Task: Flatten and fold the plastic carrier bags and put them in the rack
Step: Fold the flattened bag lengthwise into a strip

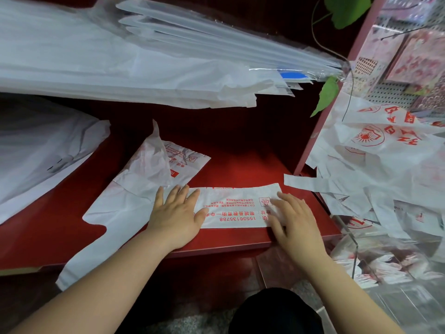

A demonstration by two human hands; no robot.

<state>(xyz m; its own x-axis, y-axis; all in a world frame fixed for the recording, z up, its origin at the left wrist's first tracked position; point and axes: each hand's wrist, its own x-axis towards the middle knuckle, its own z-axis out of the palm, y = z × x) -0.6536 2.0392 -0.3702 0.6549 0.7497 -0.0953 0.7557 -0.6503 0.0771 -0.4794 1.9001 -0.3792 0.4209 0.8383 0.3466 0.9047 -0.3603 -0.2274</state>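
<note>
Red shelf point(240, 162): broad red board with a dark red back, running under and beyond both sets of fingers; its front lip lies just below the palms.

Stack of white bags point(101, 59): large flat pile, partly in clear wrap, on the level above, well beyond the fingertips.

Heap of printed carrier bags point(375, 150): white with red logos and characters, loose and crumpled, to the right of the right fingers, past the shelf's pink upright; one strip-like handle reaches toward the shelf near the right fingertips.

Grey-white bag pile point(41, 145): on the shelf well left of the left fingers.

Flattened carrier bag point(113, 213): white, lying diagonally, its handle end hanging over the front lip left of the left wrist; its far, crumpled end with red print sits beyond the left fingertips.

Folded carrier bag point(238, 208): white band with red characters and a digit row, flat on the shelf near the front lip, stretched between the two hands and overlapping the flattened bag at its left end.

Left hand point(178, 213): fingers spread and straight, palm pressed flat on the band's left end; grasping nothing.

Right hand point(293, 220): fingers extended, slightly blurred, flat on the band's right end; grasping nothing.

Green leaf point(327, 95): hanging by the upright, beyond the right fingers.
</note>
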